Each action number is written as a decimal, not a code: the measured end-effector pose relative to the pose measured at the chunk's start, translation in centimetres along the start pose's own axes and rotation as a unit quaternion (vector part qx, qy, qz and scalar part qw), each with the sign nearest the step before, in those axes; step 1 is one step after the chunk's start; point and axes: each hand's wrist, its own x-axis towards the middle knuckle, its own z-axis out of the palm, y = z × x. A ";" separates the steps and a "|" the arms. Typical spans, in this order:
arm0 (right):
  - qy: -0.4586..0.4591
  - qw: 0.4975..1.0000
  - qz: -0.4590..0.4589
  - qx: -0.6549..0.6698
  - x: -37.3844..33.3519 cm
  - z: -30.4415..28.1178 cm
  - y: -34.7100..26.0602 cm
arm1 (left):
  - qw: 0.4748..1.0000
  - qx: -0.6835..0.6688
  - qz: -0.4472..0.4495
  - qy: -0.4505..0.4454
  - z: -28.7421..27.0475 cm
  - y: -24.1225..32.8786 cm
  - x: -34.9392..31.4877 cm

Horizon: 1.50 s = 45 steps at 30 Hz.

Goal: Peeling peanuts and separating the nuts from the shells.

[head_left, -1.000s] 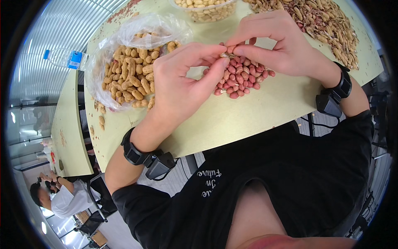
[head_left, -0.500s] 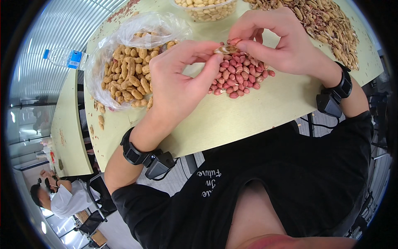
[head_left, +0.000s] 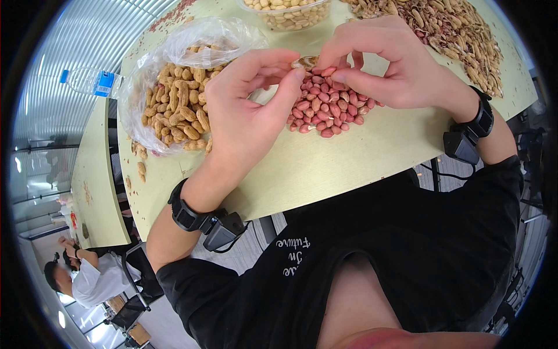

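Observation:
Between thumb and fingertips, my left hand (head_left: 247, 102) pinches an opened peanut shell (head_left: 306, 61). Just to its right, my right hand (head_left: 389, 67) has thumb and index finger closed on a red-skinned peanut kernel (head_left: 328, 71). Both hands hover over a pile of red peanut kernels (head_left: 328, 107) on the pale table (head_left: 314, 168). To the left of my left hand, a clear plastic bag (head_left: 195, 38) lies spread around unshelled peanuts (head_left: 180, 107).
A clear tub (head_left: 288, 17) of pale peeled peanuts stands at the far side. Empty shells (head_left: 459, 41) are heaped at the far right. A plastic bottle (head_left: 93, 82) lies beyond the left edge. Another person (head_left: 93, 282) sits at a second table.
My left hand has shifted slightly left and away from me with the shell. The right fingers have moved a little lower with the kernel, apart from the shell's inside.

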 end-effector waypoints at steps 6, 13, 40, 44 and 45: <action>-0.024 1.000 0.010 0.008 0.1 0.1 0.0 | 1.000 0.001 0.000 0.001 0.0 0.1 -0.1; -0.020 0.999 0.037 -0.010 -0.1 -0.1 -0.1 | 1.000 0.021 0.019 0.001 0.1 0.0 -0.1; 0.143 0.978 0.131 -0.071 0.0 -1.8 0.8 | 0.922 0.186 0.339 -0.030 0.3 1.2 -0.8; 0.161 0.955 0.089 -0.234 0.8 -4.2 1.2 | 0.923 0.145 0.355 -0.041 1.0 0.3 -1.5; 0.171 0.942 0.079 -0.279 1.2 -5.0 1.3 | 0.918 0.155 0.362 -0.047 0.8 0.2 -1.8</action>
